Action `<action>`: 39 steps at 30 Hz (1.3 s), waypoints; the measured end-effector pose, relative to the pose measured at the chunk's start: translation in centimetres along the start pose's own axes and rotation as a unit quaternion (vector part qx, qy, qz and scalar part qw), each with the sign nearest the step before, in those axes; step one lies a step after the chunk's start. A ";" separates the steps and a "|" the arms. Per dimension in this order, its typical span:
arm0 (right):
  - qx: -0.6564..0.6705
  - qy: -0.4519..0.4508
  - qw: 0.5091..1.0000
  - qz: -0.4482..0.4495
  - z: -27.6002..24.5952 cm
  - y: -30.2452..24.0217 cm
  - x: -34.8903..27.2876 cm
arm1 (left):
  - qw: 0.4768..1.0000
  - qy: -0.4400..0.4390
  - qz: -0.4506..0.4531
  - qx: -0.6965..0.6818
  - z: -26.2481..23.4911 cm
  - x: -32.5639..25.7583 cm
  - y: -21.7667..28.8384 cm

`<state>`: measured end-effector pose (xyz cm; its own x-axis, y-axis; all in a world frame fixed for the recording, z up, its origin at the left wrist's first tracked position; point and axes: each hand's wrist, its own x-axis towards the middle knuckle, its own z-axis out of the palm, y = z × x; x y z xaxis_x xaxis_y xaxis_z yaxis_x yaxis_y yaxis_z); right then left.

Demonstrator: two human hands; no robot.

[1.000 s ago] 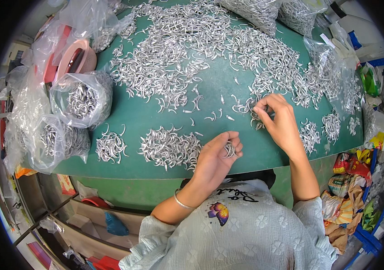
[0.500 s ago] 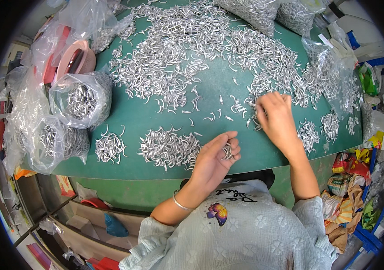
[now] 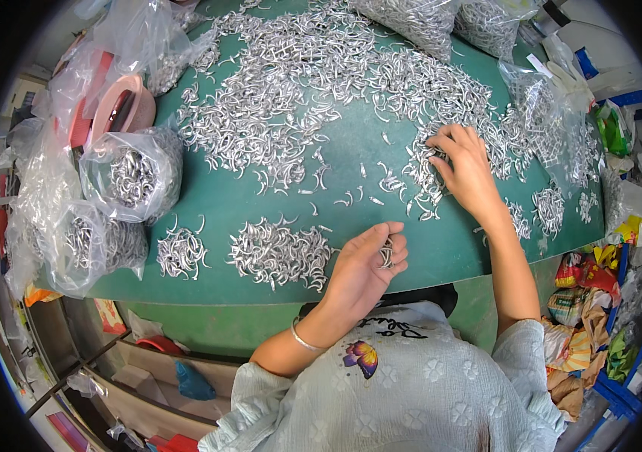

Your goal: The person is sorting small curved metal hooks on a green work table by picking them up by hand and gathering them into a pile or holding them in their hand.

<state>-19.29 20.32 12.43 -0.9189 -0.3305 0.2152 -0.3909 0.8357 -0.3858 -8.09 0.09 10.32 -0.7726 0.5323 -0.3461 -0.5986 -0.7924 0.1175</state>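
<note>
The left hand (image 3: 362,267), low in the centre of the frame, is cupped with its fingers curled around a small bunch of curved silver metal hooks (image 3: 386,254). The right hand (image 3: 465,169), right of centre, lies palm down on a loose spread of hooks (image 3: 430,177), fingertips bent into it as if picking; whether they have actually pinched a piece I cannot tell, since the hand covers them.

Judging from how things lie, the sorting is only partly done. Two tidy little heaps sit near the lower edge of the green table (image 3: 351,151): a small pile (image 3: 181,252) at lower left and a larger pile (image 3: 279,256) just left of the cupped hand. At the left edge, clear plastic bags (image 3: 129,177) already hold gathered hooks, with another filled bag (image 3: 87,245) below them.

Far more remains. A broad unsorted scatter (image 3: 283,90) covers the upper middle of the table, and smaller clumps (image 3: 554,207) trail down the right side. More bags of hooks (image 3: 411,15) lie along the top edge. By that measure, most of the work looks to be left.
</note>
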 end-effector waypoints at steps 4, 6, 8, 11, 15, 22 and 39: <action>-0.054 0.015 0.998 -0.017 0.7 0.3 -0.5 | 0.999 0.035 0.006 0.017 0.6 0.2 0.0; -0.029 0.033 0.999 -0.024 0.2 0.1 -1.0 | 0.997 0.063 0.024 0.043 1.0 0.4 -0.1; 0.074 0.005 0.997 0.013 -1.1 -0.7 -1.4 | 0.994 0.083 0.030 0.057 1.5 0.6 -0.3; 0.209 -0.070 0.975 0.012 -2.4 -2.2 -2.7 | 0.992 0.116 0.045 0.037 3.1 1.5 -0.4; 0.216 -0.088 0.972 0.014 -2.0 -2.1 -1.7 | 0.992 0.117 0.042 0.025 3.0 2.4 -0.7; -0.086 0.008 0.996 -0.011 1.5 1.0 0.9 | 1.000 0.017 0.005 0.006 1.3 3.0 -0.7; -0.008 -0.096 0.995 0.002 2.4 -2.2 -2.0 | 0.991 0.127 0.026 0.024 1.8 1.4 -0.4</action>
<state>-16.68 18.11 10.69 -0.9141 -0.4038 0.0375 -0.3880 0.8438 -0.3707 -9.28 1.68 11.47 -0.7274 0.3948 -0.5612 -0.5740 -0.7983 0.1823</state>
